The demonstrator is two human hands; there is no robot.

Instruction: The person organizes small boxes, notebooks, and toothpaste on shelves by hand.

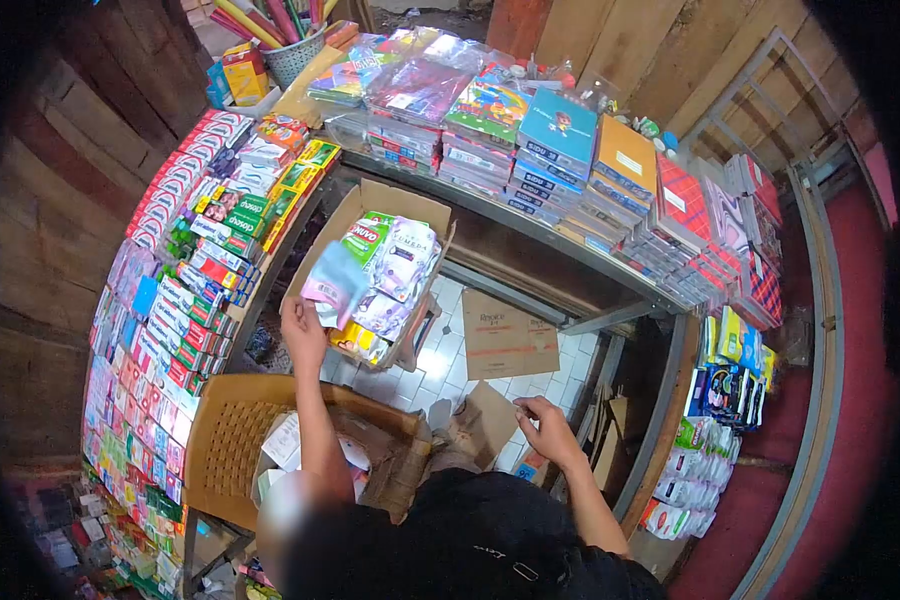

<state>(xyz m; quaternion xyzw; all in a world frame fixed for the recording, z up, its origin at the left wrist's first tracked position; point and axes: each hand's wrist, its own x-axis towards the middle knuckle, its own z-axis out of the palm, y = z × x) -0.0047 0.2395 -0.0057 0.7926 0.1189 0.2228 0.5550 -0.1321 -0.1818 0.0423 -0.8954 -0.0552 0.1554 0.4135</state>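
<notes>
My left hand is closed on the lower edge of a light blue and pink packet, which looks smeared by motion. This packet is tilted over an open cardboard box full of packaged goods. Inside the box lie a green and white packet, white and purple packets and a yellow packet. Off to the right, my right hand hovers above the floor, fingers loosely bent and apart, with nothing visible in it.
Boxed toothpaste and soaps fill the left shelf. Stacked books line the far counter. A brown woven chair stands close by on the left. Flattened cardboard lies on the tiled floor. More packets line the right shelf.
</notes>
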